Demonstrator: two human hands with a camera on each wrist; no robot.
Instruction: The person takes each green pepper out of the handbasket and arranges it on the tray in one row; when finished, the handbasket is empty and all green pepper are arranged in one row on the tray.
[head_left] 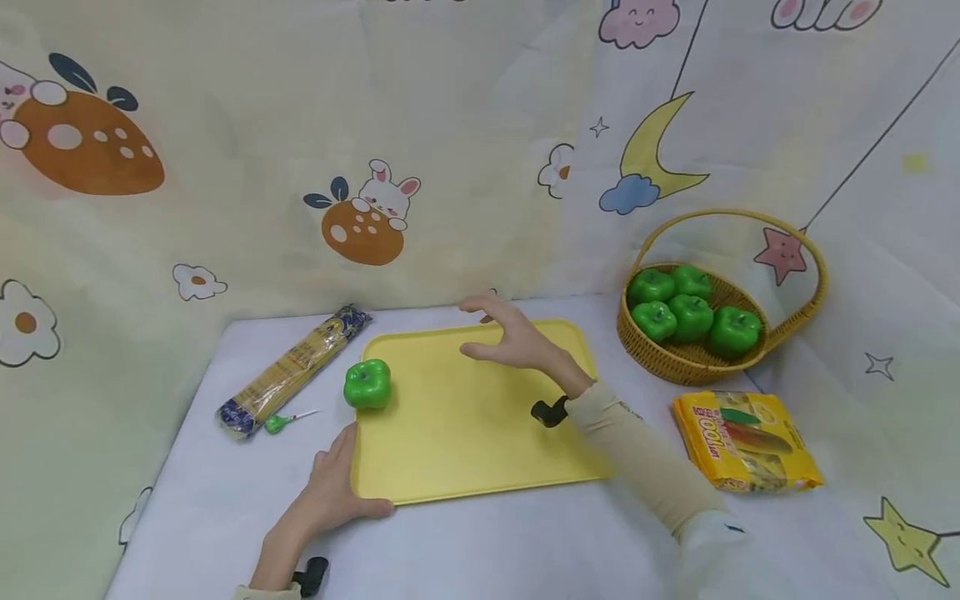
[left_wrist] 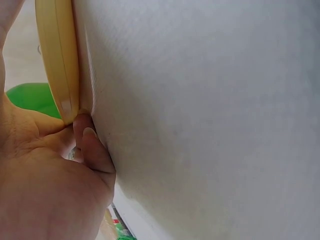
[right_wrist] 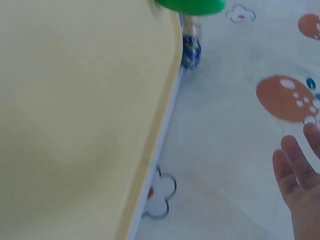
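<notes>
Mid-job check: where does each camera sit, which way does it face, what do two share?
Head: on the person's head, facing forward and down at the yellow rectangular tray; left hand and right hand both show.
Left wrist: on that wrist, facing the tray's edge and the white tabletop; left hand shows, at the picture's left.
Right wrist: on that wrist, facing across the tray toward the cartoon-printed cloth backdrop; right hand shows, lower right.
Shared: head and right wrist both show tray and backdrop.

Plain yellow tray [head_left: 450, 450], green pepper [head_left: 367, 384], pale rabbit-and-flower-printed backdrop [head_left: 480, 183]
</notes>
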